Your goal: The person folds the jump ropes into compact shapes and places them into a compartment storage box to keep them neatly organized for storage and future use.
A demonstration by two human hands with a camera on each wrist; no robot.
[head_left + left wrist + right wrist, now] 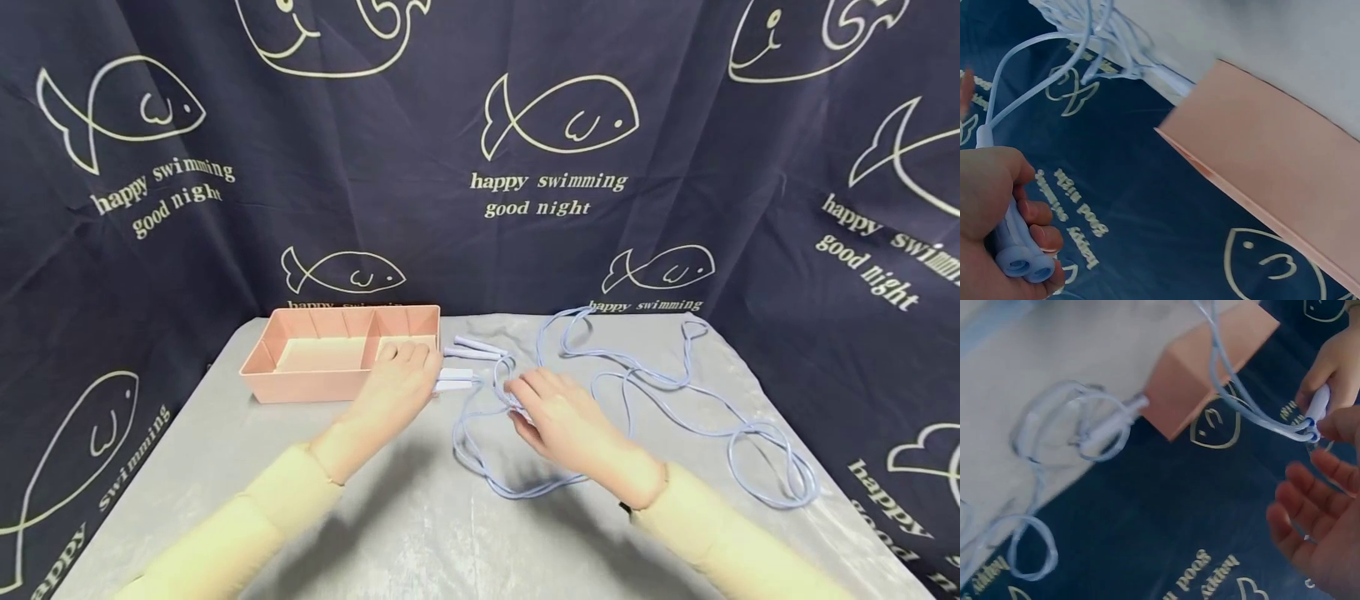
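Observation:
My left hand (399, 379) grips two pale blue jump rope handles (1015, 240) side by side, in front of the right end of a pink box (300, 386). Blue cords (1254, 415) run from these handles toward my right hand (566, 417). In the right wrist view, the right fingers (1310, 503) are spread and loosely bent beside the cords; in the head view the fingertips are near the cord, contact partly hidden. Another pair of jump rope handles (480, 348) lies on the table right of the box, with its cord (652, 371) trailing right.
A divider (371, 337) splits the pink box into two compartments. Loops of cord (776, 467) spread over the right side of the grey cloth-covered table (315, 517). A dark blue curtain (442, 167) with fish prints stands behind and at both sides.

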